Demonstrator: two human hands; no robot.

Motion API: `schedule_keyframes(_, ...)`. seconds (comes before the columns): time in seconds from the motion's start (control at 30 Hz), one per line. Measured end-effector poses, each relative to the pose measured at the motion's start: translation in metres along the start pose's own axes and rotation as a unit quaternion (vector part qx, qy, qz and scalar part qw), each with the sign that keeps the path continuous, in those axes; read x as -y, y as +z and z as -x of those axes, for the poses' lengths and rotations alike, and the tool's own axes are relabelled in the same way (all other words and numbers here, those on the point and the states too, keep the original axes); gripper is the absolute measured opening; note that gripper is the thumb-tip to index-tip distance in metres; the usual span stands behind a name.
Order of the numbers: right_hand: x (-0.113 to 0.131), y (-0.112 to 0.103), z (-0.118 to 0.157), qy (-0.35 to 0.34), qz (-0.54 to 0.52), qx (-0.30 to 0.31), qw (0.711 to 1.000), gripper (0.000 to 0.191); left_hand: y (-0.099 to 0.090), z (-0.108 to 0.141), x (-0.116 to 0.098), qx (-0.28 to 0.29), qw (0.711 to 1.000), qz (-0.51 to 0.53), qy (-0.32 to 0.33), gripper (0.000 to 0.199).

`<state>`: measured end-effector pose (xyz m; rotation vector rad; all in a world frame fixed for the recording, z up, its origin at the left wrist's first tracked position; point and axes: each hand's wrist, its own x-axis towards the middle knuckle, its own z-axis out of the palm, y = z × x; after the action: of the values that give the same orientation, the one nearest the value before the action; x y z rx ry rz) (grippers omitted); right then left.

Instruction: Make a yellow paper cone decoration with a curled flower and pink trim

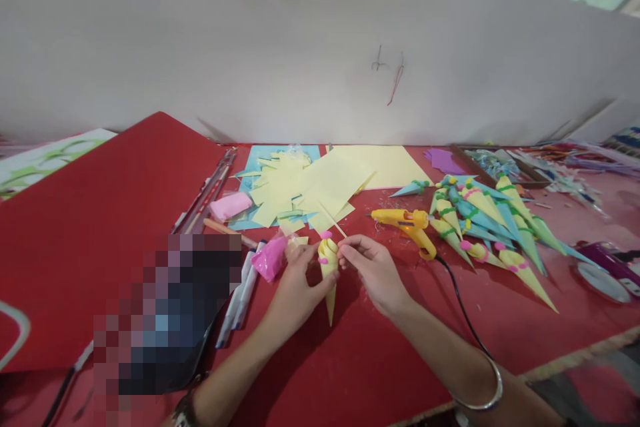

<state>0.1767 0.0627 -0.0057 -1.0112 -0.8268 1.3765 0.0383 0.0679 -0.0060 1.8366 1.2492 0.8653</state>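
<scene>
A yellow paper cone (pixel 329 280) with a swirled yellow top and pink blobs is in my left hand (pixel 295 283), thumb and fingers on either side of it. Its tip points toward me, just over the red table. My right hand (pixel 373 270) pinches a thin wooden stick (pixel 331 219) that slants up and to the left. Those pinching fingertips are close beside a pink blob on the cone's right side; I cannot tell whether they touch it. Left of my left hand lies a bag of bright pink clay (pixel 270 258).
A yellow glue gun (pixel 403 219) with a black cord lies to the right, beside a pile of yellow and blue paper cones (pixel 483 213). Yellow paper pieces (pixel 280 187) lie behind my hands. White markers (pixel 240 303) and a blurred dark object (pixel 175 313) are at the left.
</scene>
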Motion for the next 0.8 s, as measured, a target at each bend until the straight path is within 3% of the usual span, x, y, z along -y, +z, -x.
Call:
schedule_keyframes(0.1, 0.000, -0.001, 0.000, -0.006, -0.012, 0.009, 1.000, 0.010, -0.004, -0.003, -0.004, 0.022, 0.998, 0.039, -0.033, 0.021)
schedule_keyframes(0.37, 0.001, -0.001, 0.000, -0.005, 0.026, -0.003, 1.000, 0.013, -0.007, -0.004, -0.012, 0.041, 0.970, 0.210, -0.115, 0.029)
schedule_keyframes(0.6, 0.002, -0.001, 0.001, -0.031, 0.043, 0.004, 0.999, 0.006, -0.009, -0.004, -0.015, 0.070, 0.961, 0.227, -0.143, 0.025)
schedule_keyframes(0.8, 0.001, -0.002, 0.000, -0.020, 0.005, 0.009, 1.000, 0.018, -0.007, -0.004, -0.015, 0.049, 0.958, 0.243, -0.145, 0.031)
